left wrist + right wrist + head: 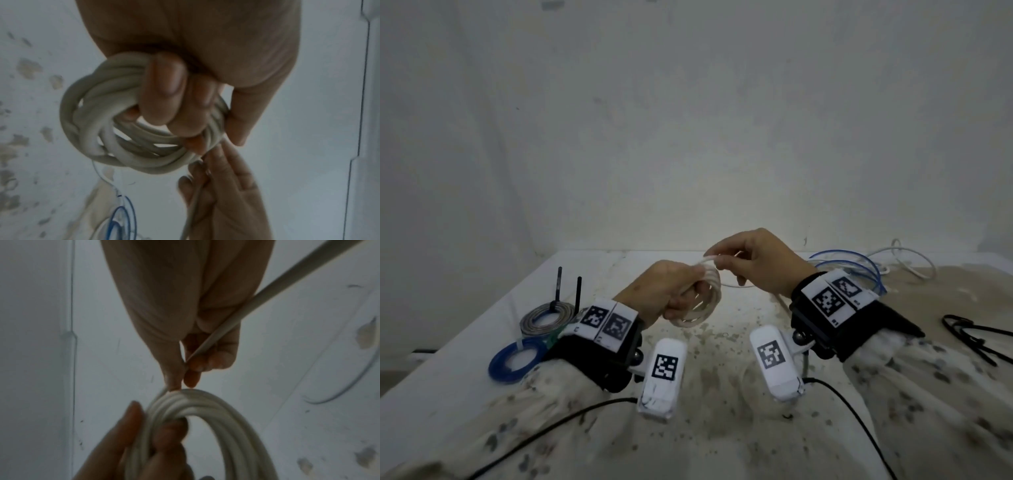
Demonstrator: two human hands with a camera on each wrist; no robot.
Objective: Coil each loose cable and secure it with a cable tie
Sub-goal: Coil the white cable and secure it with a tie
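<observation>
Several loops of white cable [703, 301] sit clamped in our left hand [664, 291], fingers curled through the coil. Just above that grip, our right hand [756, 260] pinches the cable's loose strand between thumb and fingertips.

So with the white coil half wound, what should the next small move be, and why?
Probably lay one more loop: the right hand pinches the free run of the white cable right at the coil that the left hand grips, and uncoiled length trails behind it.

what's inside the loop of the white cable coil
The left hand's curled fingers pass through the white cable coil, gripping its strands. The rest of the opening shows only the table behind. The strands under the fingers are covered.
</observation>
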